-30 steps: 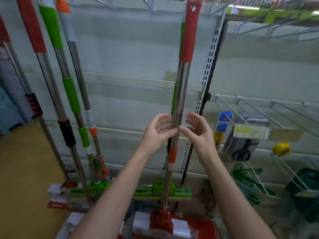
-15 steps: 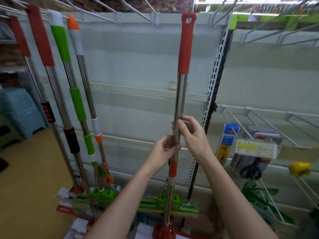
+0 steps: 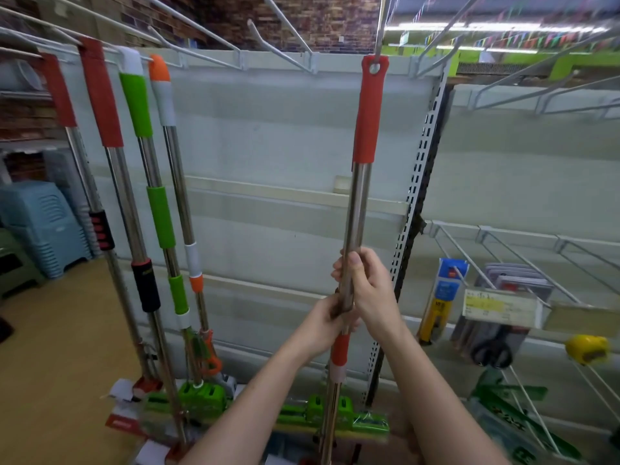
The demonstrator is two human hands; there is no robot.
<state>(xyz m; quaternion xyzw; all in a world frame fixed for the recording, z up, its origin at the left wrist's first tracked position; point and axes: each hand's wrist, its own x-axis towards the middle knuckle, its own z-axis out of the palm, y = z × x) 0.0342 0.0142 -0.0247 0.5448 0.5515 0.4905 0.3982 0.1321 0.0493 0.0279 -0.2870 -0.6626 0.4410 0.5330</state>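
held mop pole point(image 3: 356, 209): silver, red sleeve | neighbouring pole point(image 3: 157, 209): green bands

Left grip point(image 3: 328, 320) and right grip point(image 3: 372, 290) are bare, with bare forearms point(image 3: 432, 380).

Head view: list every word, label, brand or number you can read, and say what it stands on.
Nothing reads clearly.
price label: print, too blurred.
blue packet: marks, too blurred.
red box: white lettering, too blurred.
black grip: faint mark, too small.
mop pole: no lettering shows.
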